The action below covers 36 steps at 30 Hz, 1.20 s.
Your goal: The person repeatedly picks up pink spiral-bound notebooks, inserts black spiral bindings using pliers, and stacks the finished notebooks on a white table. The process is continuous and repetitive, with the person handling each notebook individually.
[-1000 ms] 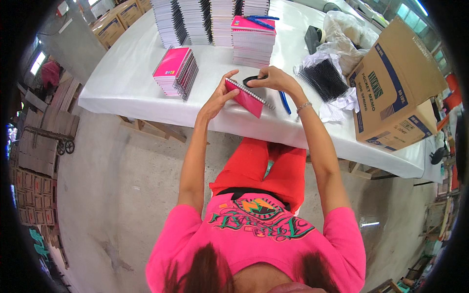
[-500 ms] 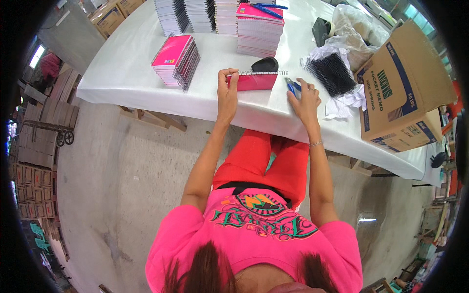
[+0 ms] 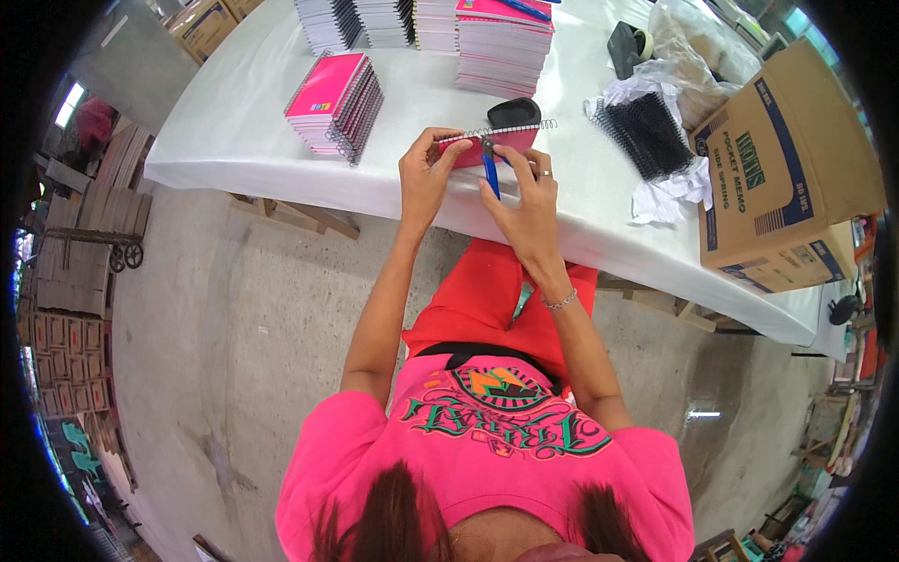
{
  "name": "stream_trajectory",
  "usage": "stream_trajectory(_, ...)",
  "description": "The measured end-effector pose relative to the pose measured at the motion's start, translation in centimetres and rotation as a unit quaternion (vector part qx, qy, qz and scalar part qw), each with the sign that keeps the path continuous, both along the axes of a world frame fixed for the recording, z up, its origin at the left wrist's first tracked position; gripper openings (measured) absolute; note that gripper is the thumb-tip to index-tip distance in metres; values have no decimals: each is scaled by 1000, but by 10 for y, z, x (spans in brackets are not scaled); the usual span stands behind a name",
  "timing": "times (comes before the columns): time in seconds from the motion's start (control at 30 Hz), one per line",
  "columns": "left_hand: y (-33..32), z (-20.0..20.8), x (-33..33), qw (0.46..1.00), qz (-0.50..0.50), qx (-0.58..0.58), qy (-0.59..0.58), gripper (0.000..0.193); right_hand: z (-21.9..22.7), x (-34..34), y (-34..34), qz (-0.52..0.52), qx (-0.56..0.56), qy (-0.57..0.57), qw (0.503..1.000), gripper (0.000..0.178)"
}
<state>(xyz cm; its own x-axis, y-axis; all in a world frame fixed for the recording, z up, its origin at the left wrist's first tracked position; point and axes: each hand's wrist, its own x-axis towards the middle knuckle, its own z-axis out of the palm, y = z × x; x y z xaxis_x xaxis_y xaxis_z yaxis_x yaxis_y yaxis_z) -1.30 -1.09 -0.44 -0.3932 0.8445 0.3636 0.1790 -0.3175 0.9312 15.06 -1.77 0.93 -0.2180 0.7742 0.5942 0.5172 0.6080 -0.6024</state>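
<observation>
My left hand (image 3: 428,170) grips the left end of a small pink notebook (image 3: 517,140), which is held on edge with its wire spiral (image 3: 546,125) along the top. The spiral's loose end sticks out past the notebook's right side. In my right hand (image 3: 527,201) are blue-handled pliers (image 3: 491,169), their jaws up at the spiral near the left half of the notebook. Whether the jaws are closed on the wire I cannot tell. Just behind the notebook sits a black rounded object (image 3: 513,112).
A stack of bound pink notebooks (image 3: 328,92) stands left. Farther back is a taller stack of notebooks (image 3: 504,51) with a blue tool on top, beside other stacks. Black spiral coils (image 3: 646,136) lie on white paper at right, next to an open cardboard box (image 3: 763,187).
My right hand has moved left with the pliers, from beside the notebook's right end to its spiral. My left hand still holds the notebook, now slightly tilted.
</observation>
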Motion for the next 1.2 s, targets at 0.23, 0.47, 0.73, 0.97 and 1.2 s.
stream_trajectory(0.23,-2,-2,1,998,-22,26,-49,18,0,-11,-10,7,3,5,1000,55)
stream_trajectory(0.47,-7,-1,0,997,-45,37,-46,23,6,-18,-18,12,16,-7,1000,58)
stream_trajectory(0.73,-11,6,-2,995,-55,13,-77,27,3,-25,-24,29,5,-4,1000,55)
stream_trajectory(0.97,-15,4,-6,996,-62,-10,-62,25,-2,-29,-24,24,12,-13,1000,54)
stream_trajectory(1.2,-15,2,-2,998,-38,1,-52,26,-6,-30,-24,31,1,16,999,52)
